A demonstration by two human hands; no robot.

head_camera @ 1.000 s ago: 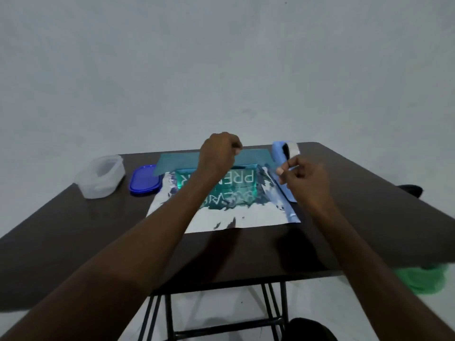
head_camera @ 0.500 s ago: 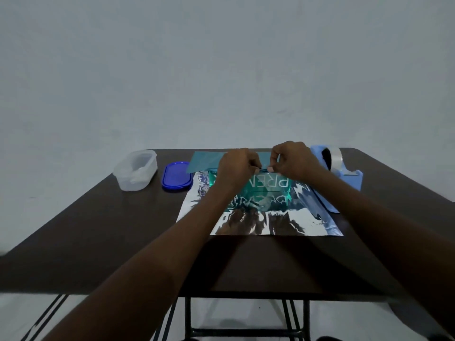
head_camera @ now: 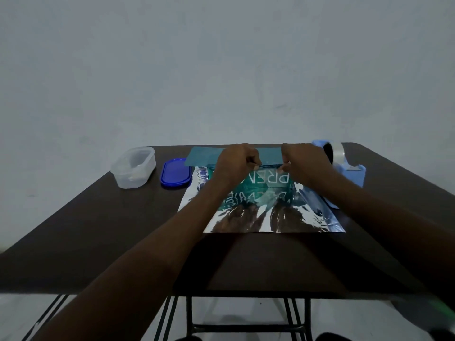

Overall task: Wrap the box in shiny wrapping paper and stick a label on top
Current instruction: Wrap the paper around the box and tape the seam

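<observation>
A dark brown rectangular table (head_camera: 98, 230) on black metal legs stands against a plain pale grey wall (head_camera: 221, 70), carrying a clear plastic tub (head_camera: 133, 167), its blue oval lid (head_camera: 176, 172) and a light blue tape dispenser (head_camera: 344, 168). At the far middle the teal printed cardboard box (head_camera: 261, 183) lies on a sheet of shiny silver wrapping paper (head_camera: 270, 217), long axis running left to right, its white lettering upside down to the viewer. Both forearms reach forward, and the left hand (head_camera: 234, 166) and right hand (head_camera: 305, 163), fingers curled, each pinch one end of a thin strip, probably tape, stretched between them over the box's far top edge.

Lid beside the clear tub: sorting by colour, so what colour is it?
Blue; the lid shows best in the head view.
</observation>
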